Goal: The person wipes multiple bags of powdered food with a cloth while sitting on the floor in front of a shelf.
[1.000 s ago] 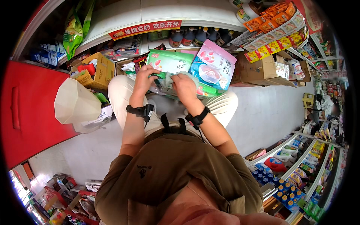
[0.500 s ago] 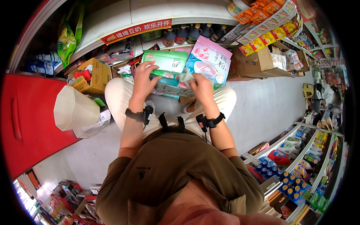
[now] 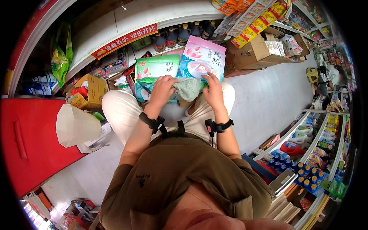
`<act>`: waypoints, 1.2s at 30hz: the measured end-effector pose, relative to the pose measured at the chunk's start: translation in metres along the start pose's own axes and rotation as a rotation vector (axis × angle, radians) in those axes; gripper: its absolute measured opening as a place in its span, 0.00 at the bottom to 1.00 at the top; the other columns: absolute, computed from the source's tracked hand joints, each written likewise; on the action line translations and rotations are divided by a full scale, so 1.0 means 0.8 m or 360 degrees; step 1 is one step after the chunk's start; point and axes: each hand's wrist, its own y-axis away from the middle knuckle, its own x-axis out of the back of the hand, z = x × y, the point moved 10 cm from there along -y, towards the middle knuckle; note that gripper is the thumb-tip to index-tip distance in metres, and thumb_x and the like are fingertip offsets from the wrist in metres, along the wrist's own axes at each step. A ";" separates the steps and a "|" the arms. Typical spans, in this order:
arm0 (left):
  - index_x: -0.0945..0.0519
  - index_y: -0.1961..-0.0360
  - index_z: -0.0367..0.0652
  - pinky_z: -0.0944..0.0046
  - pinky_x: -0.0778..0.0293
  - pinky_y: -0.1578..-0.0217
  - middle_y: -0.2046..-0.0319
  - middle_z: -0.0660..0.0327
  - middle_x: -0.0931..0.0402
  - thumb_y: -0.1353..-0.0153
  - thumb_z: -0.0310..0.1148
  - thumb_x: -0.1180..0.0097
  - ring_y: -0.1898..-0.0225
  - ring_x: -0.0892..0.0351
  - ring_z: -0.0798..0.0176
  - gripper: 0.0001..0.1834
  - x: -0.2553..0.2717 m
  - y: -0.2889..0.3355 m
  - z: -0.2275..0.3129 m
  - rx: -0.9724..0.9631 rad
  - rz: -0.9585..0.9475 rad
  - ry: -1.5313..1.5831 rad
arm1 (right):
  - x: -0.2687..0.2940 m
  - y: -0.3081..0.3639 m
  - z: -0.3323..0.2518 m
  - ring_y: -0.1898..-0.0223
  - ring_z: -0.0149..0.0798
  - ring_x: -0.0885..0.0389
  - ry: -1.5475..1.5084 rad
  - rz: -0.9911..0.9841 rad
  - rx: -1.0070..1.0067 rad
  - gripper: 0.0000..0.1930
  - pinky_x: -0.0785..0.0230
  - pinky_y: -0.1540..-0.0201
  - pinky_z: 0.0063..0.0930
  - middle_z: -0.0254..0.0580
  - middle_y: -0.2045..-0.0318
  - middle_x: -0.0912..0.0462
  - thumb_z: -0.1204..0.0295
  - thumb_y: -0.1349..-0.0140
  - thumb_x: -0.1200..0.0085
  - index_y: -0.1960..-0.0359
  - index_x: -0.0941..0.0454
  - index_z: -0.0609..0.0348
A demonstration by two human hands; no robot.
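Note:
A grey-green cloth (image 3: pixel 188 89) is spread and draped between my hands, above the lower edges of two upright packages. My left hand (image 3: pixel 163 91) is closed on the cloth's left side. At the cloth's right edge my right hand (image 3: pixel 214 91) has its fingers apart, with the fingertips against the lower part of a pink package (image 3: pixel 207 51) that shows flowers and a bowl. To its left stands a green and white package (image 3: pixel 155 67), partly behind my left hand. The lower fronts of both packages are partly hidden by the cloth and my hands.
Dark bottles (image 3: pixel 171 39) line the low shelf behind the packages. An open carton (image 3: pixel 255 53) stands to the right, and a smaller carton (image 3: pixel 92 90) to the left. Near my left knee is a cream bin (image 3: pixel 76 124), beside a red cabinet (image 3: pixel 38 142).
The cloth, bunched in my right hand before, now hangs spread out. My left hand has come off the green package's top and taken the cloth; my right fingers have opened out.

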 end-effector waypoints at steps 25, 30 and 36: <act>0.16 0.65 0.48 0.56 0.29 0.57 0.66 0.63 0.22 0.58 0.27 0.33 0.58 0.26 0.54 0.15 -0.068 -0.039 0.069 -0.0241 -0.0015 -0.0239 | -0.014 0.019 0.061 0.59 0.54 0.21 -0.0151 -0.0008 -0.0166 0.16 0.30 0.54 0.41 0.52 0.64 0.19 0.86 0.51 0.49 0.59 0.21 0.61; 0.15 0.66 0.48 0.56 0.29 0.56 0.66 0.64 0.20 0.58 0.25 0.34 0.58 0.25 0.54 0.14 -0.038 -0.024 0.034 -0.0180 -0.0005 -0.0269 | -0.024 0.022 0.073 0.63 0.48 0.21 -0.0046 -0.0093 -0.0263 0.05 0.31 0.56 0.40 0.42 0.71 0.18 0.78 0.51 0.40 0.72 0.17 0.56; 0.15 0.67 0.48 0.56 0.31 0.54 0.66 0.64 0.19 0.58 0.25 0.34 0.59 0.26 0.54 0.13 0.022 -0.013 -0.018 -0.0119 0.0119 -0.0428 | -0.034 0.021 0.090 0.64 0.49 0.20 -0.0056 -0.0009 -0.0309 0.04 0.31 0.54 0.43 0.42 0.70 0.17 0.75 0.50 0.38 0.71 0.16 0.55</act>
